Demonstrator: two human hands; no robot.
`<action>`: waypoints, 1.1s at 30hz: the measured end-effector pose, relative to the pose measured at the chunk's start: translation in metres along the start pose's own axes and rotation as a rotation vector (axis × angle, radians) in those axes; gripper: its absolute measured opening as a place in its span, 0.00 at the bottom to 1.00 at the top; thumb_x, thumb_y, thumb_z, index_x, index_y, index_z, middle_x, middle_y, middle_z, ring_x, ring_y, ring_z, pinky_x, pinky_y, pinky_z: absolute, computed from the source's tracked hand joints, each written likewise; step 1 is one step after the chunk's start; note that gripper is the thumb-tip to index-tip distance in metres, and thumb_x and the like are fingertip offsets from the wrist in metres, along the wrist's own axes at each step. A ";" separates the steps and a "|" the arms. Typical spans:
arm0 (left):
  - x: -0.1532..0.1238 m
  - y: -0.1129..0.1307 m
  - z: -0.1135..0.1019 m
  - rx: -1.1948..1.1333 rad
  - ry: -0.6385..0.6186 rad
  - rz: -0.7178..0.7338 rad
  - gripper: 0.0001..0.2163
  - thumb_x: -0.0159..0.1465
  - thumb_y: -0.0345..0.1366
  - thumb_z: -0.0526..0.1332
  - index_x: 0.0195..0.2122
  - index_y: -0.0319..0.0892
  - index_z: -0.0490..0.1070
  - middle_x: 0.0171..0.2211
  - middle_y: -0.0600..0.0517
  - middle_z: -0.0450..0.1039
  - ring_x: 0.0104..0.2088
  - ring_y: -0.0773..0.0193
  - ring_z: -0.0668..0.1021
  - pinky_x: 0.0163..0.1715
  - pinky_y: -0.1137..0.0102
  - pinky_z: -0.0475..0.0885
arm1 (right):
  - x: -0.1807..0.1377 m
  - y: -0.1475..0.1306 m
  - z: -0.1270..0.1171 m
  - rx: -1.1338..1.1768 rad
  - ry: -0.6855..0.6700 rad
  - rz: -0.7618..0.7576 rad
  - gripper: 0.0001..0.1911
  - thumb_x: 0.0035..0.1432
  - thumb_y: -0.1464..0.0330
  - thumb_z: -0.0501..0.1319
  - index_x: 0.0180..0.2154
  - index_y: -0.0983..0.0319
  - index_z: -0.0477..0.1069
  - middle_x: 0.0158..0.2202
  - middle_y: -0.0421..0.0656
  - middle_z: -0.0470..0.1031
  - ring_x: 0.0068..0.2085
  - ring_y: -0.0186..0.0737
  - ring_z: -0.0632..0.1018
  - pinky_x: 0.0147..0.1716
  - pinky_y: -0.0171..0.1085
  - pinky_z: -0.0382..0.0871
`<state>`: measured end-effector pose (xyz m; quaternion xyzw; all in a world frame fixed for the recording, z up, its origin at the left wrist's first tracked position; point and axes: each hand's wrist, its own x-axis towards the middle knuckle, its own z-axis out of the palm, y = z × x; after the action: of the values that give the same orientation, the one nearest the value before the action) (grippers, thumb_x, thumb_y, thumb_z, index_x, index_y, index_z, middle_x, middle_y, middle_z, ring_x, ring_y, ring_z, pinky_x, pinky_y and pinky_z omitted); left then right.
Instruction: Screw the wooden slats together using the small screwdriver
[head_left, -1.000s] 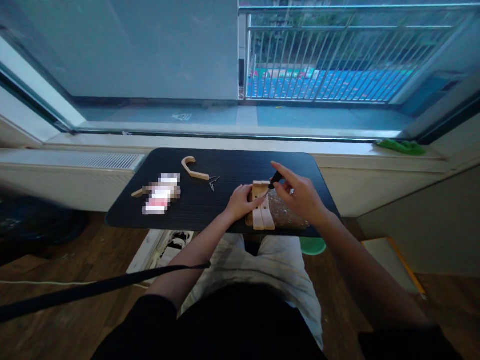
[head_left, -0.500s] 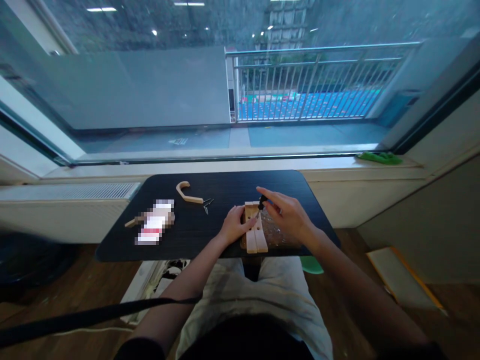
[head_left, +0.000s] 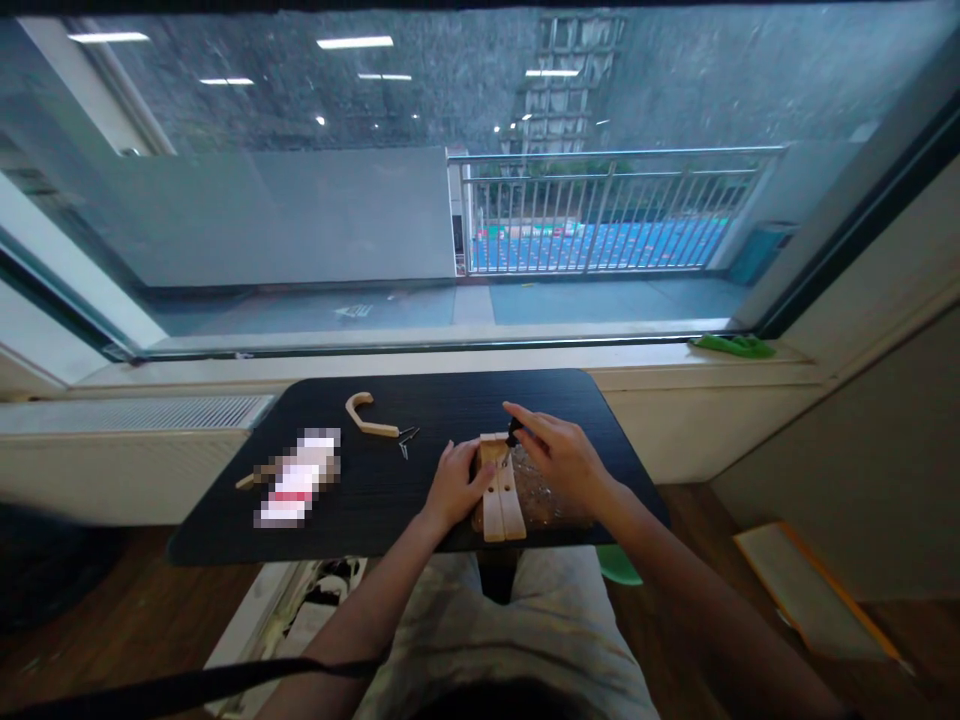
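My left hand (head_left: pixel 454 484) rests on the left side of a pale wooden piece (head_left: pixel 501 497) made of two joined slats, pressing it against the black table (head_left: pixel 390 500). My right hand (head_left: pixel 559 458) is closed around a small black-handled tool (head_left: pixel 513 431) whose tip points down at the top of the wooden piece. A clear bubble-wrap bag (head_left: pixel 546 492) lies under my right hand, beside the wood.
A curved wooden hook piece (head_left: pixel 366 417) and a few small dark screws (head_left: pixel 406 438) lie further back on the table. A blurred white and pink packet (head_left: pixel 296 478) sits at the left. A green cloth (head_left: pixel 731 345) lies on the windowsill. A radiator grille runs at the left.
The view has tilted upward, so the table and hands sit lower in the picture. Both hands keep their hold on the wooden piece and the tool.
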<state>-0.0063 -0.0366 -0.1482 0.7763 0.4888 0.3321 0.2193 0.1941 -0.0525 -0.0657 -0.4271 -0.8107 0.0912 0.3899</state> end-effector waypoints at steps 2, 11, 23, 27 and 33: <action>-0.001 -0.002 0.001 0.018 0.013 0.001 0.13 0.66 0.39 0.56 0.49 0.43 0.70 0.47 0.46 0.77 0.50 0.53 0.77 0.64 0.45 0.55 | 0.001 0.000 0.001 -0.015 -0.010 -0.002 0.22 0.67 0.69 0.52 0.62 0.56 0.66 0.43 0.46 0.79 0.40 0.41 0.79 0.40 0.38 0.73; -0.001 -0.009 0.005 0.045 0.042 0.025 0.13 0.65 0.39 0.56 0.48 0.40 0.71 0.45 0.44 0.79 0.48 0.52 0.78 0.62 0.46 0.60 | 0.004 -0.001 0.002 -0.144 -0.045 -0.002 0.23 0.68 0.69 0.52 0.63 0.56 0.64 0.41 0.44 0.79 0.35 0.37 0.77 0.36 0.34 0.69; -0.001 -0.007 0.003 0.010 0.051 0.016 0.13 0.64 0.38 0.57 0.48 0.40 0.72 0.47 0.43 0.78 0.51 0.51 0.77 0.61 0.44 0.60 | 0.018 -0.002 0.000 -0.230 -0.143 -0.039 0.26 0.67 0.69 0.52 0.65 0.59 0.60 0.46 0.47 0.79 0.38 0.40 0.79 0.38 0.36 0.71; -0.001 -0.010 0.003 -0.057 0.084 0.069 0.17 0.64 0.40 0.59 0.52 0.39 0.69 0.50 0.41 0.76 0.52 0.51 0.76 0.59 0.48 0.65 | 0.019 -0.003 -0.001 -0.234 -0.151 -0.030 0.24 0.66 0.69 0.53 0.63 0.57 0.63 0.50 0.46 0.78 0.43 0.42 0.80 0.42 0.37 0.73; 0.014 0.017 -0.019 -0.153 0.324 0.122 0.16 0.66 0.41 0.58 0.52 0.40 0.69 0.49 0.42 0.74 0.51 0.54 0.76 0.54 0.56 0.70 | 0.019 -0.005 -0.003 -0.182 -0.144 -0.018 0.22 0.64 0.71 0.54 0.59 0.58 0.66 0.53 0.46 0.77 0.47 0.42 0.80 0.45 0.39 0.73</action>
<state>-0.0056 -0.0309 -0.1197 0.7221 0.4431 0.5014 0.1755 0.1863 -0.0416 -0.0506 -0.4459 -0.8453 0.0444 0.2911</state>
